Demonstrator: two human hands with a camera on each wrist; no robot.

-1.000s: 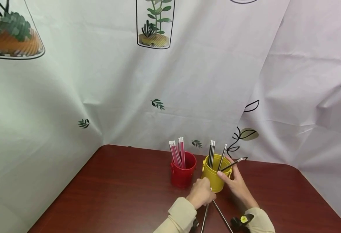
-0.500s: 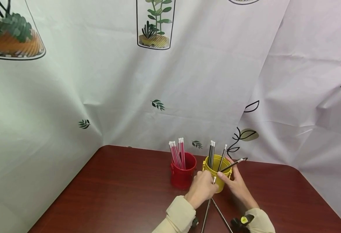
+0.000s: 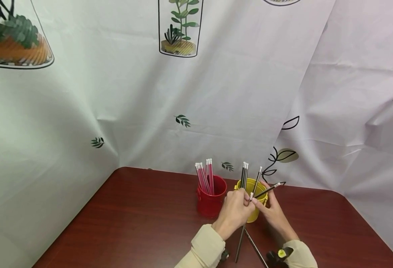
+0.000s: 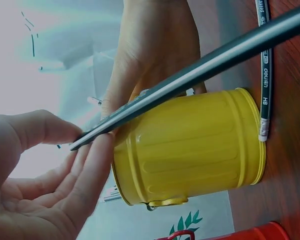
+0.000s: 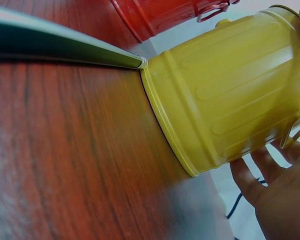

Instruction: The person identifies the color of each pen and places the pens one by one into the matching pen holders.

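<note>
My left hand (image 3: pixel 234 210) pinches a dark pencil (image 4: pixel 185 75) near its white eraser end, in front of the yellow bucket's rim. The pencil slants down toward the table's front. My right hand (image 3: pixel 275 216) grips the yellow bucket (image 5: pixel 225 90) at its right side, thumb at the front of the rim and fingers round the back. Several dark pencils (image 3: pixel 244 175) stand in that bucket, and one leans far out to the right. Another dark pencil (image 3: pixel 256 247) lies on the table, its eraser end by the bucket's base.
Left of the yellow bucket stands a red bucket (image 3: pixel 209 204) with several pink pencils (image 3: pixel 204 178). Both are near the back edge of the brown table (image 3: pixel 132 223). A white printed cloth (image 3: pixel 142 93) hangs behind.
My left hand has risen from the bucket's lower front to its rim, lifting the pinched pencil upward. My right hand has stayed on the yellow bucket.
</note>
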